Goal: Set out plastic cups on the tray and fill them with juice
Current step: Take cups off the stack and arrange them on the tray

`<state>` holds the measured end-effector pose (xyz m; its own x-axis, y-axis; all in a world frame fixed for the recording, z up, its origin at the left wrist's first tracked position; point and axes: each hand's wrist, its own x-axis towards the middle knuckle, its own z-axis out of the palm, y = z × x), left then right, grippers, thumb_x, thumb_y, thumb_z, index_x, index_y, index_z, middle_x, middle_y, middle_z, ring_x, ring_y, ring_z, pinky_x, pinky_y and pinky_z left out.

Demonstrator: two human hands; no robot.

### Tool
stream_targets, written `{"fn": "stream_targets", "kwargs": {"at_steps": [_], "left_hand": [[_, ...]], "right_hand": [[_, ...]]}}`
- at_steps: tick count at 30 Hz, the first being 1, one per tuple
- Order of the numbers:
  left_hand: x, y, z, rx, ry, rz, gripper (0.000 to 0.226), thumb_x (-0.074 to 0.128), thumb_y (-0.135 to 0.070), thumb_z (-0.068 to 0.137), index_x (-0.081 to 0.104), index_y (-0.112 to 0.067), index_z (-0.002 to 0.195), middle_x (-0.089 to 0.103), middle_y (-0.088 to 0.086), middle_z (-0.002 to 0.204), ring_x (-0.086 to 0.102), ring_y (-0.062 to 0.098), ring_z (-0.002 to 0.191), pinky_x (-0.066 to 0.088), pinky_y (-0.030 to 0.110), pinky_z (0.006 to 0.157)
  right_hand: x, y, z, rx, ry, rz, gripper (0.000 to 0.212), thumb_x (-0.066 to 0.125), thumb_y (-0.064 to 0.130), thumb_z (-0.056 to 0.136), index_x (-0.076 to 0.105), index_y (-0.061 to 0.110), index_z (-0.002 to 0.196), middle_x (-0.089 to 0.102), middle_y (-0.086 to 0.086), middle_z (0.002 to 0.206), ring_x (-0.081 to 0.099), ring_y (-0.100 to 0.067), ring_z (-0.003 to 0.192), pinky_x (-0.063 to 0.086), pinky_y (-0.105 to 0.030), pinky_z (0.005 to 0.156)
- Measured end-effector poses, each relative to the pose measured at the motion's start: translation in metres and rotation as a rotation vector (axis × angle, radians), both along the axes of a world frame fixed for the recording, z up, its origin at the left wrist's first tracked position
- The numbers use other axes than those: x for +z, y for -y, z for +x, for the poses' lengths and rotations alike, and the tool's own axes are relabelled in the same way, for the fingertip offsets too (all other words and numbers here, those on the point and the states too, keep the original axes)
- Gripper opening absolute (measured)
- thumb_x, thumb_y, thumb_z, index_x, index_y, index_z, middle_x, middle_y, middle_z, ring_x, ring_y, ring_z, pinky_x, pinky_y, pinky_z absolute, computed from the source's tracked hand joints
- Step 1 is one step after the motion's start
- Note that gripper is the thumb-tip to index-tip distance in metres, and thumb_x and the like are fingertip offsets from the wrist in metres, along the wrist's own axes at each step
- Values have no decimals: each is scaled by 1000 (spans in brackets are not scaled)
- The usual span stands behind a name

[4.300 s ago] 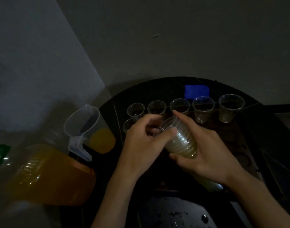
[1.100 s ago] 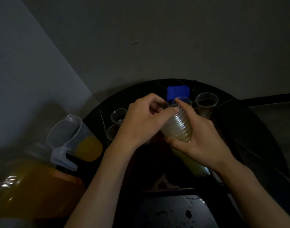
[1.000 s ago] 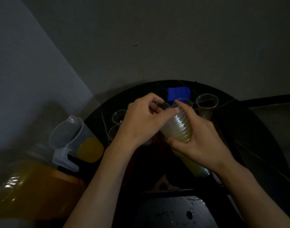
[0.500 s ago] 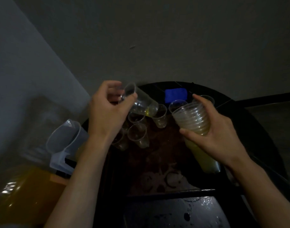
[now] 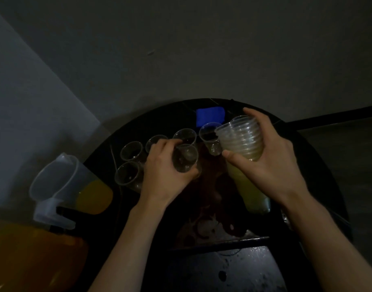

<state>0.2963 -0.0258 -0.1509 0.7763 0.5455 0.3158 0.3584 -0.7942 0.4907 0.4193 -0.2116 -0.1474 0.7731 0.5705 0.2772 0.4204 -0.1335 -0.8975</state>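
Left hand [image 5: 164, 171] fingers clamped on one cup [image 5: 184, 158], upright, just above the tray [image 5: 210, 186], beside cups on its left. Right hand [image 5: 271, 163] fingers wrapped round the cup stack [image 5: 241, 140], tilted, rims toward the left hand.

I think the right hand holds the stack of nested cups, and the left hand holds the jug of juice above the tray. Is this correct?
Not quite. In the head view the left hand holds a single clear cup, not the jug; the jug stands untouched at the left, outside the tray. The right hand does hold the stack of nested cups.
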Motion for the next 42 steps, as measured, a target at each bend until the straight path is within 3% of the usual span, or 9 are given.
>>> {"fn": "stream_targets", "kwargs": {"at_steps": [11,14,18,24,30,33,38,40,42], "left_hand": [[-25,-5,11,7,-28,107,55,83,-41,67,64,-24,117,54,-14,104,41,6,99,35,33,89],[-26,-5,10,41,-86,169,53,76,-53,68,64,-30,114,60,-14,107,44,10,104,25,30,87],[-22,-6,11,51,-129,144,57,76,-53,68,64,-30,117,61,-12,111,45,14,108,24,29,88],[-24,-7,11,64,-171,137,59,73,-57,66,64,-31,118,61,-11,115,44,14,110,24,29,90],[-21,-10,10,61,-218,138,64,65,-65,66,66,-31,120,58,-9,120,43,15,115,24,29,92],[-15,-4,9,52,-115,107,63,51,-69,71,66,-29,118,56,-10,117,44,12,113,26,28,93],[22,7,18,-84,111,-119,47,50,-58,85,67,-25,115,59,-10,112,54,12,108,47,37,93],[42,12,23,-93,222,-177,44,50,-55,87,68,-24,113,62,-8,110,58,14,107,50,33,88],[59,17,26,-137,262,-222,44,54,-52,88,70,-20,113,65,-7,108,61,9,102,48,22,83]], "right_hand": [[2,2,2,-32,6,18,90,78,45,71,34,37,148,50,32,108,53,19,98,42,0,73],[4,3,2,-39,5,29,89,79,45,71,35,38,148,51,32,107,55,17,97,43,-5,76],[5,3,2,-33,-3,37,89,78,46,70,35,39,147,53,30,106,56,14,98,47,-15,79],[4,4,2,-43,11,31,88,79,44,71,36,37,147,52,31,105,54,19,96,43,-1,73],[4,3,2,-45,12,36,89,79,45,70,35,36,148,52,31,105,55,19,96,42,2,72],[4,3,2,-25,11,30,94,78,46,71,30,36,152,50,33,109,54,20,97,41,2,75],[3,1,0,64,2,-27,106,78,49,72,15,39,157,46,33,115,54,17,101,43,-2,77],[3,-1,-1,89,-8,-28,105,81,47,71,17,37,154,46,35,114,54,18,100,43,-2,77],[3,-2,-2,111,-12,-14,96,82,49,69,25,35,145,51,31,113,58,14,100,49,-10,80]]}}
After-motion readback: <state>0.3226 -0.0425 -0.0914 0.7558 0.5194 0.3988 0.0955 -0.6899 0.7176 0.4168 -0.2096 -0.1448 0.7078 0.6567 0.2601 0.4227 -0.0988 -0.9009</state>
